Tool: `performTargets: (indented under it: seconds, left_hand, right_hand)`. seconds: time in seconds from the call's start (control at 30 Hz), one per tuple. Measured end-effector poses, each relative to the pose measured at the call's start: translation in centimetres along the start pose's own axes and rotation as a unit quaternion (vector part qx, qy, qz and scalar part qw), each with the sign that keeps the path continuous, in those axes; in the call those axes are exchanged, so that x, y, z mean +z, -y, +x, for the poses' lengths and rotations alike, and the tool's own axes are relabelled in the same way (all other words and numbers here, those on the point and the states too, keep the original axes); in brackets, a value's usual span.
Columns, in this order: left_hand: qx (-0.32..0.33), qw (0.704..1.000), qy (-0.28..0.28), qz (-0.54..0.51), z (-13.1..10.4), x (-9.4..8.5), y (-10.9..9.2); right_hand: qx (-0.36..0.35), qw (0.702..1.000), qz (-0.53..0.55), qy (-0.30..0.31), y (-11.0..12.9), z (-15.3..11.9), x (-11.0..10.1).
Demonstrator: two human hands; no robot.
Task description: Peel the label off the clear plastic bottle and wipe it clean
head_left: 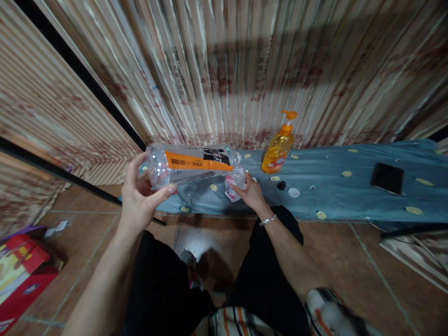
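My left hand [138, 193] is wrapped round the base of a large clear plastic bottle [189, 165] with an orange and black label. The bottle lies nearly sideways in the air, its neck pointing right and slightly down. At its mouth, my right hand [250, 191] grips a small clear plastic bottle [238, 176] between thumb and fingers. Something pink and white [231, 189] shows just below it; whether this is its label or a separate packet I cannot tell. The two bottles' mouths are close together, and any contact is too small to make out.
A pump bottle [278, 151] of orange liquid stands on the bench's blue-green cloth [332, 186]. Near it lie a small black cap [281, 185] and a white disc [294, 192]. A black phone [387, 178] rests farther right. A red box [28, 275] sits on the floor, left.
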State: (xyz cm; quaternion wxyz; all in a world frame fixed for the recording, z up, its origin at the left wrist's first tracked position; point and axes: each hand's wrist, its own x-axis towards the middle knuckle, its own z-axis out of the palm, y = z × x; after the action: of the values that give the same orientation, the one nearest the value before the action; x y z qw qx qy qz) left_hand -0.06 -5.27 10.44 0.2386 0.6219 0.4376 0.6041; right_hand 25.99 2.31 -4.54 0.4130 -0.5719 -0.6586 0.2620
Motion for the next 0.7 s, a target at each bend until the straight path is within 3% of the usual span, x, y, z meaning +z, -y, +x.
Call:
performTargets:
  seconds: [0.7]
  left_hand:
    - [0.008,1.0,0.014,0.001,0.44,-0.2,0.03]
  right_hand:
    - [-0.001,1.0,0.001,0.004,0.1,0.08,-0.03]
